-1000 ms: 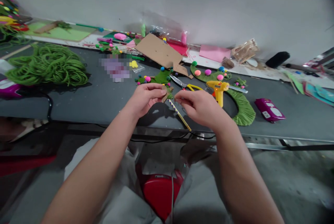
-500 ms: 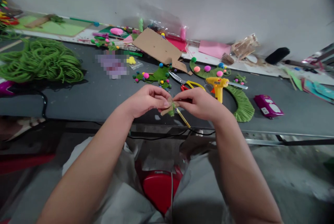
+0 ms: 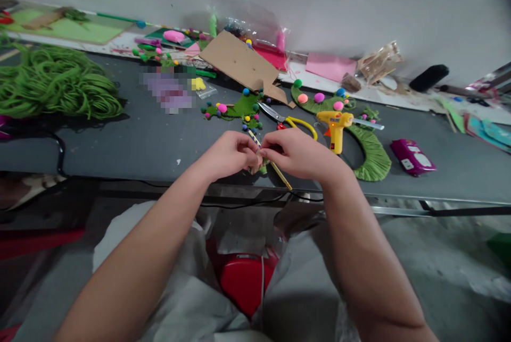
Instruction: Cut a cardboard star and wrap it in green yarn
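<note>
My left hand (image 3: pixel 227 157) is closed, its fingertips pinching a small brown cardboard piece with green yarn (image 3: pixel 262 169) on it. From the other side my right hand (image 3: pixel 295 155) pinches at the same piece, thumb and fingers together; the fingers of both hands cover most of it. A yellow pencil (image 3: pixel 281 176) lies slantwise on the table under and beside the hands. Just beyond them are scissors (image 3: pixel 297 121) with yellow handles. To the right, a yellow hot glue gun (image 3: pixel 335 128) rests by a curved form wrapped in green yarn (image 3: pixel 375 158).
A big heap of green yarn (image 3: pixel 59 84) lies on the left. Behind are cardboard (image 3: pixel 239 60), green shapes with pompoms (image 3: pixel 241 108) and pink paper (image 3: pixel 331 67). A purple packet (image 3: pixel 413 157) sits at right. A black cable (image 3: pixel 60 150) crosses the table's front edge.
My fingertips have drawn closer together over the cardboard piece, hiding more of it. My right hand has shifted slightly left. The view has tilted a little.
</note>
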